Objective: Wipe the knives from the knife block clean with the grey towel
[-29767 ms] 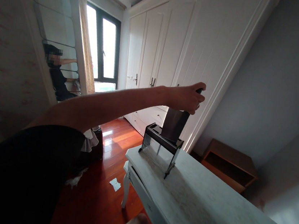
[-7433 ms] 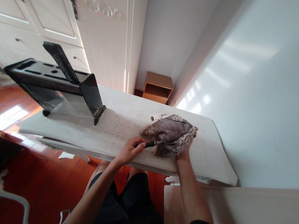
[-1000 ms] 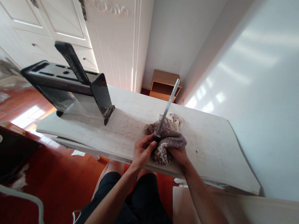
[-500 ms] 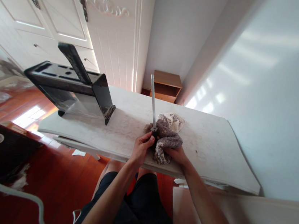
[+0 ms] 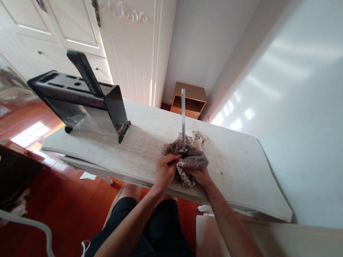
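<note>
My left hand is closed round the dark handle of a sharpening steel, whose grey rod stands almost upright over the white table. A brown patterned cloth is bunched about the base of the rod. My right hand grips the lower part of that cloth at the table's near edge. To the left on the table stands a black knife rack with one black knife handle sticking up out of it.
White wardrobe doors fill the back left. A small wooden cabinet sits in the far corner beside a grey wall. Red wooden floor lies below the table, with a scrap of paper.
The steel's rod has swung from leaning left to nearly upright, and its base has sunk deeper into the cloth. Both hands stay at the table's near edge.
</note>
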`<state>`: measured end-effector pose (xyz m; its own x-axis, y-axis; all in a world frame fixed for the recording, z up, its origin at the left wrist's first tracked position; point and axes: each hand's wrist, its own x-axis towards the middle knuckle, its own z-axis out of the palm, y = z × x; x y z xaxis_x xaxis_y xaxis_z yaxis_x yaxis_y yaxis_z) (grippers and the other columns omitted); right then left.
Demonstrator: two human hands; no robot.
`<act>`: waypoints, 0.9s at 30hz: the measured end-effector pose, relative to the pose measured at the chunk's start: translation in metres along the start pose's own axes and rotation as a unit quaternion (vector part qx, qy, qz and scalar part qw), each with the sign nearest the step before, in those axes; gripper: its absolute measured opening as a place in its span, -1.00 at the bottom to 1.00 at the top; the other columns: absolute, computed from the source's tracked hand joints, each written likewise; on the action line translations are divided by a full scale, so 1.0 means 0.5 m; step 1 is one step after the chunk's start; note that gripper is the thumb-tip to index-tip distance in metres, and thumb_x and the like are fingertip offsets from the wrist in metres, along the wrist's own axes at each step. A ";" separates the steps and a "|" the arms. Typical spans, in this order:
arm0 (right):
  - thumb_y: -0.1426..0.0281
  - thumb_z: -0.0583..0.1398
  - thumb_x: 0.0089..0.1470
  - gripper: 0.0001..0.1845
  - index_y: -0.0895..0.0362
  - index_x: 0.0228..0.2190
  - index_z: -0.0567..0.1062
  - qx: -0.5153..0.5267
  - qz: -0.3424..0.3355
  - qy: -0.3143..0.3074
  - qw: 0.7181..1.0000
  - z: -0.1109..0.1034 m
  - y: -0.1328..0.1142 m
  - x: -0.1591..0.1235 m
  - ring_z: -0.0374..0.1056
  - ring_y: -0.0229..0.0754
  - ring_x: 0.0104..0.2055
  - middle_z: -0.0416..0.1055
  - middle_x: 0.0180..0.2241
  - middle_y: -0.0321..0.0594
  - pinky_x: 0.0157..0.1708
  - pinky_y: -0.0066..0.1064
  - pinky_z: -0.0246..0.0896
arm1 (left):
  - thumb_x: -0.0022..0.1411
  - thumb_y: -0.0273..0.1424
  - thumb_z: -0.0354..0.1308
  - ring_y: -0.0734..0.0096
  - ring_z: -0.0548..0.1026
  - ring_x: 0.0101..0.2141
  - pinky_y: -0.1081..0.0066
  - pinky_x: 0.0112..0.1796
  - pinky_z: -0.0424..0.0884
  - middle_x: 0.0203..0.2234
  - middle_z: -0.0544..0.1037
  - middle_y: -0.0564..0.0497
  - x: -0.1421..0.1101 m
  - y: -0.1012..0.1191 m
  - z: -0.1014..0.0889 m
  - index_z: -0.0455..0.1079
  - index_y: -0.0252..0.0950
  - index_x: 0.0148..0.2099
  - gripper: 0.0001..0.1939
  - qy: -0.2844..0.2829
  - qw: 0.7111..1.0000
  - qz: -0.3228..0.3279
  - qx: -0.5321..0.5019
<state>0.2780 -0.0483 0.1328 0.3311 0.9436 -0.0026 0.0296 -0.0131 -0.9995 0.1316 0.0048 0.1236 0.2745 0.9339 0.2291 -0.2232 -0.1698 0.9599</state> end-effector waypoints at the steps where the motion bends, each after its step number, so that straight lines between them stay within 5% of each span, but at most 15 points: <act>1: 0.19 0.50 -0.42 -0.53 0.09 -0.36 0.65 0.000 -0.004 0.020 1.000 -0.002 0.003 0.001 0.53 0.01 -0.17 0.60 -0.25 -0.16 -0.03 -0.11 0.44 | 0.16 -0.42 0.19 0.33 0.56 -0.28 0.35 -0.20 0.48 -0.34 0.62 -0.07 -0.003 0.006 -0.002 0.62 -0.31 -0.22 -0.81 -0.029 0.999 0.017 0.016; 5: 0.24 0.48 -0.47 -0.57 0.10 -0.42 0.63 0.001 -0.028 0.092 0.995 -0.002 0.012 0.007 0.52 0.00 -0.27 0.60 -0.34 -0.17 -0.15 -0.14 0.48 | 0.24 -0.55 0.03 0.32 0.55 -0.20 0.36 -0.14 0.46 -0.24 0.60 -0.13 -0.012 0.056 -0.013 0.58 -0.34 -0.07 -0.67 -0.108 0.984 0.075 0.119; 9: 0.27 0.44 -0.39 -0.62 0.09 -0.39 0.63 -0.005 -0.048 0.098 0.994 -0.001 0.008 0.009 0.52 0.01 -0.24 0.60 -0.31 -0.19 -0.11 -0.12 0.46 | 0.28 -0.45 0.08 0.34 0.52 -0.26 0.38 -0.21 0.45 -0.25 0.57 -0.15 0.007 0.108 -0.035 0.54 -0.38 -0.03 -0.71 -0.002 0.977 0.082 0.196; 16: 0.22 0.45 -0.26 -0.49 0.08 -0.19 0.62 -0.042 -0.067 0.005 0.997 -0.011 0.011 0.002 0.47 0.09 -0.02 0.57 -0.11 -0.12 0.12 0.03 0.29 | 0.05 -0.25 0.36 0.26 0.56 -0.14 0.40 -0.20 0.46 -0.13 0.59 -0.19 0.088 0.110 -0.043 0.37 -0.39 0.12 -0.39 -0.034 0.998 -0.049 -0.007; 22: 0.26 0.47 -0.23 -0.32 0.05 0.00 0.54 -0.085 -0.110 -0.028 0.990 0.005 -0.012 -0.004 0.37 0.10 0.13 0.48 0.06 -0.10 0.23 0.02 0.16 | -0.09 -0.28 0.43 0.40 0.55 -0.38 0.47 -0.30 0.42 -0.43 0.60 -0.04 0.096 0.104 -0.019 0.52 -0.37 -0.24 -0.63 -0.028 0.988 -0.108 -0.110; 27: 0.22 0.43 -0.14 -0.36 0.04 0.02 0.52 -0.045 -0.099 -0.083 0.991 0.002 -0.018 -0.002 0.38 0.08 0.13 0.48 0.06 -0.12 0.22 0.00 0.19 | -0.07 -0.31 0.41 0.46 0.52 -0.44 0.49 -0.33 0.41 -0.50 0.57 0.00 0.094 0.110 -0.017 0.51 -0.37 -0.27 -0.68 -0.031 0.975 -0.109 -0.192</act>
<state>0.2763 -0.0488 0.1419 0.1516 0.9717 0.1811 0.1649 0.1558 -0.9739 0.1242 0.0419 0.1859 0.4079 0.9118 0.0469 -0.4833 0.1720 0.8584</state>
